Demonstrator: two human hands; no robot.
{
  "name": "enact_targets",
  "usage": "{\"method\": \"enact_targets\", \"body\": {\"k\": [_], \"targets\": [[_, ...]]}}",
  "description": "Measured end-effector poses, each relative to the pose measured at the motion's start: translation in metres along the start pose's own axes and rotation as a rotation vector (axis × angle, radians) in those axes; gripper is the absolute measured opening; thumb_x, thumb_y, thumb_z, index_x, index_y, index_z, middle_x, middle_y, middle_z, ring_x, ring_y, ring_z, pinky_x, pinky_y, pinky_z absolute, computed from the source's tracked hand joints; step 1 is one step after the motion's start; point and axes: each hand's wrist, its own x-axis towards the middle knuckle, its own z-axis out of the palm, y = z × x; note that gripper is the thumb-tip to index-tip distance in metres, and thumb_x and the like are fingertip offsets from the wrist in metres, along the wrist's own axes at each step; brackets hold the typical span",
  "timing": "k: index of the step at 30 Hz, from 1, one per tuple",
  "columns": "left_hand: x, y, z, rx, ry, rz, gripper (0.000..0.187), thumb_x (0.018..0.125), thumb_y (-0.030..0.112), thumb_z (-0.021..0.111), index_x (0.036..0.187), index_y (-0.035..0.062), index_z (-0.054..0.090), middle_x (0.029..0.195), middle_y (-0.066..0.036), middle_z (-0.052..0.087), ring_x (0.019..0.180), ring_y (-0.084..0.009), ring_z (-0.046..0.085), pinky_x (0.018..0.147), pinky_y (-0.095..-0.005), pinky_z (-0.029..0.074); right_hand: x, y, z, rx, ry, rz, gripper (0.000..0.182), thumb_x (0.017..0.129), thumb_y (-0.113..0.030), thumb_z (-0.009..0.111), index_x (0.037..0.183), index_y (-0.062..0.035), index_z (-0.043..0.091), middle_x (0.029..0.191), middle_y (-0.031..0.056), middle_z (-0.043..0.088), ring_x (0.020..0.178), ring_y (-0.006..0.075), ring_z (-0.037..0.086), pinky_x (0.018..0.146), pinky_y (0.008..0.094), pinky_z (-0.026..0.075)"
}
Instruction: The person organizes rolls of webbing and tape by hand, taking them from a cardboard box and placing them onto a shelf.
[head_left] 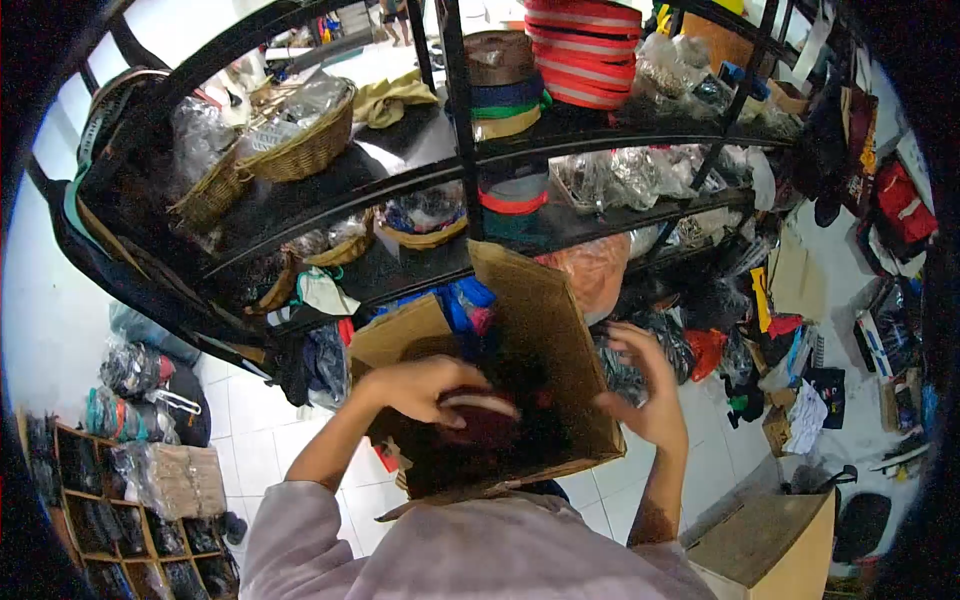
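Observation:
An open cardboard box [545,330] stands upright in front of my body, its flaps raised and its inside dark. Over the box's left part, my left hand [425,390] has its fingers closed on a dark red item [478,415] with a pale curved edge. The item is slightly blurred, and its lower part merges with the dark inside. My right hand [640,385] is at the box's right side, fingers apart and curved, holding nothing.
A black metal shelf [465,150] beyond the box carries wicker baskets [300,135], rolls of red strap [583,50] and plastic bags. A wooden cubby rack [100,500] stands lower left. Another box [765,540] sits lower right.

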Motion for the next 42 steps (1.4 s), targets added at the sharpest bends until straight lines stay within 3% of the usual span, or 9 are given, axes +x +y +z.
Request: {"method": "enact_targets", "body": {"k": [6, 7, 8, 16, 21, 27, 35, 39, 42], "targets": [[-0.012, 0.107, -0.092, -0.448, 0.738, 0.05, 0.06, 0.08, 0.015, 0.076, 0.132, -0.0001, 0.051, 0.127, -0.011, 0.057, 0.12, -0.0214, 0.053, 0.101, -0.0356, 0.044, 0.077, -0.045, 0.034, 0.369, -0.179, -0.112, 0.069, 0.083, 0.0, 0.068, 0.144, -0.0038, 0.036, 0.14, 0.0115, 0.045, 0.135, 0.0271, 0.04, 0.111, 0.0376, 0.031], [-0.012, 0.109, -0.102, -0.44, 0.723, 0.077, 0.055, 0.083, -0.003, 0.067, 0.134, -0.0008, 0.047, 0.131, -0.01, 0.052, 0.124, -0.0209, 0.051, 0.103, -0.034, 0.045, 0.088, -0.057, 0.032, 0.407, -0.138, -0.244, 0.069, 0.085, 0.005, 0.064, 0.145, -0.0029, 0.032, 0.139, 0.0126, 0.045, 0.137, 0.0267, 0.037, 0.112, 0.0366, 0.03], [-0.007, 0.105, -0.106, -0.421, 0.77, 0.167, 0.055, 0.084, -0.002, 0.067, 0.135, -0.0027, 0.046, 0.133, -0.012, 0.052, 0.124, -0.0213, 0.051, 0.103, -0.0339, 0.045, 0.101, -0.071, 0.032, 0.441, -0.111, -0.44, 0.074, 0.084, 0.012, 0.061, 0.147, -0.005, 0.028, 0.137, 0.0155, 0.046, 0.132, 0.0287, 0.044, 0.109, 0.0351, 0.036], [0.021, 0.103, -0.134, -0.47, 0.996, 0.282, 0.066, 0.082, 0.008, 0.075, 0.138, -0.0028, 0.042, 0.132, -0.016, 0.055, 0.12, -0.0219, 0.055, 0.104, -0.0357, 0.043, 0.12, -0.083, 0.006, 0.694, 0.105, -0.299, 0.072, 0.078, 0.009, 0.07, 0.14, -0.0034, 0.035, 0.127, 0.0185, 0.055, 0.113, 0.0256, 0.06, 0.088, 0.0324, 0.055], [0.01, 0.081, -0.192, -0.252, 1.248, 0.077, 0.05, 0.087, 0.017, 0.071, 0.131, 0.002, 0.053, 0.115, -0.01, 0.066, 0.108, -0.0182, 0.062, 0.093, -0.0329, 0.049, 0.173, -0.084, -0.028, 0.001, 0.463, -0.575, 0.052, 0.072, 0.003, 0.07, 0.123, -0.0025, 0.061, 0.109, 0.0131, 0.069, 0.102, 0.0173, 0.066, 0.087, 0.0321, 0.054], [0.015, -0.001, -0.254, -0.136, 1.161, -0.106, 0.027, 0.09, 0.015, 0.065, 0.115, 0.005, 0.065, 0.102, -0.007, 0.068, 0.091, -0.0133, 0.063, 0.076, -0.0281, 0.051, 0.258, -0.071, -0.036, -0.574, 0.394, -0.882, 0.052, 0.074, 0.002, 0.064, 0.124, -0.0081, 0.058, 0.124, 0.015, 0.061, 0.118, 0.0349, 0.057, 0.094, 0.0423, 0.05], [0.069, -0.035, -0.327, 0.09, 1.061, 0.031, 0.091, 0.076, 0.027, 0.08, 0.146, 0.0013, 0.028, 0.137, -0.03, 0.047, 0.126, -0.0362, 0.051, 0.103, -0.041, 0.043, 0.238, -0.04, -0.034, -0.421, 0.629, -0.801, 0.047, 0.077, 0.004, 0.063, 0.123, -0.0014, 0.058, 0.125, 0.0182, 0.061, 0.121, 0.0352, 0.055, 0.1, 0.0416, 0.046], [0.071, -0.04, -0.339, -0.063, 0.899, 0.081, 0.126, 0.068, 0.019, 0.086, 0.152, 0.0058, -0.007, 0.127, -0.021, 0.055, 0.112, -0.0251, 0.057, 0.095, -0.038, 0.049, 0.228, -0.023, -0.053, -0.484, 0.633, -0.782, 0.048, 0.075, 0.006, 0.063, 0.122, -0.0013, 0.059, 0.124, 0.0173, 0.061, 0.121, 0.0366, 0.055, 0.099, 0.0422, 0.047], [0.085, -0.04, -0.337, 0.057, 0.903, 0.119, 0.13, 0.063, 0.022, 0.089, 0.152, 0.0057, -0.003, 0.132, -0.02, 0.053, 0.117, -0.0268, 0.054, 0.1, -0.0386, 0.045, 0.229, -0.015, -0.062, -0.542, 0.553, -0.807, 0.05, 0.073, 0.006, 0.064, 0.122, -0.0015, 0.058, 0.124, 0.0171, 0.061, 0.12, 0.0365, 0.056, 0.098, 0.0421, 0.048]]}}
